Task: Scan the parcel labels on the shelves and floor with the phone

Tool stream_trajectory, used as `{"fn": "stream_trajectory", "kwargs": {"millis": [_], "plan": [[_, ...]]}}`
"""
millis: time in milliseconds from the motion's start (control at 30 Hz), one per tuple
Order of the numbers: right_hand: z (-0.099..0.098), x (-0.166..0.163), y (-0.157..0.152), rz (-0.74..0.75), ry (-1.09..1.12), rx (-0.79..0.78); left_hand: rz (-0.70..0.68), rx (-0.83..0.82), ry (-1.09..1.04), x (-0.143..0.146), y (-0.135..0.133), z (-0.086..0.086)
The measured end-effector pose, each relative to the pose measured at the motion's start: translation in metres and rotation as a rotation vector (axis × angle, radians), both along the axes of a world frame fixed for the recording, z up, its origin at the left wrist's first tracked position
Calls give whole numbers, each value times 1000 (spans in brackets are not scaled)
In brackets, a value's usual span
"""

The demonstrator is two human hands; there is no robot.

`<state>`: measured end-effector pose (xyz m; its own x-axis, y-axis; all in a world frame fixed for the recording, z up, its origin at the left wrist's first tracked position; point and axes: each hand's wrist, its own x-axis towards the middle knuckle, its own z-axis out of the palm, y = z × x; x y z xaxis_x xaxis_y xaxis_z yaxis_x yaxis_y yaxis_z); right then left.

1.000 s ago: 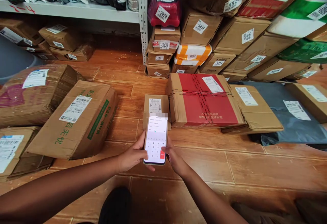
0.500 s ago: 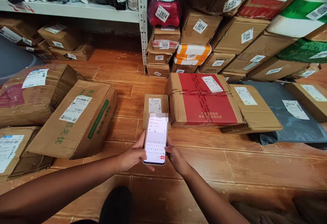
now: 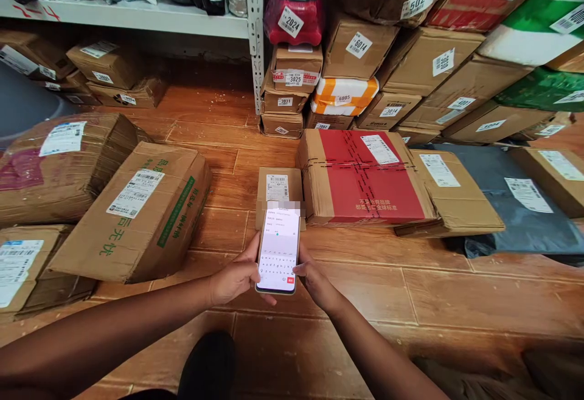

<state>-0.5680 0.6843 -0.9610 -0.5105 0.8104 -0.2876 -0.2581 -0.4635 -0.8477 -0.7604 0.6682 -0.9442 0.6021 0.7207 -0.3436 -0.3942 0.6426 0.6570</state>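
Note:
Between my two hands is a smartphone (image 3: 278, 248), its screen lit with a form above an on-screen keyboard. My left hand (image 3: 238, 278) is closed round its left edge, with the thumb at the lower left of the screen and fingertips showing below. On the right edge, my right hand (image 3: 314, 281) grips it, the thumb at the keyboard's right side. Just beyond the phone lies a small cardboard box (image 3: 264, 184) with a white label, partly hidden by the phone. Touching its right side is a larger red and brown box (image 3: 337, 175).
Left on the floor lie a carton with green print (image 3: 150, 224) and a taped, bulging carton (image 3: 100, 157). A flat carton (image 3: 460, 199) and a dark plastic parcel (image 3: 497, 236) lie right. Behind are numbered stacked boxes (image 3: 356, 62) and a white metal shelf (image 3: 182, 23).
My left thumb has shifted slightly left toward the phone's edge, and the right thumb has moved slightly down. The phone and boxes stay in place.

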Motion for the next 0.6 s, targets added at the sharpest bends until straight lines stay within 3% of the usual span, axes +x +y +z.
{"fn": "stream_trajectory", "kwargs": {"millis": [600], "plan": [[2, 3, 0, 46, 19, 27, 4, 11, -24, 0, -1, -1]]}}
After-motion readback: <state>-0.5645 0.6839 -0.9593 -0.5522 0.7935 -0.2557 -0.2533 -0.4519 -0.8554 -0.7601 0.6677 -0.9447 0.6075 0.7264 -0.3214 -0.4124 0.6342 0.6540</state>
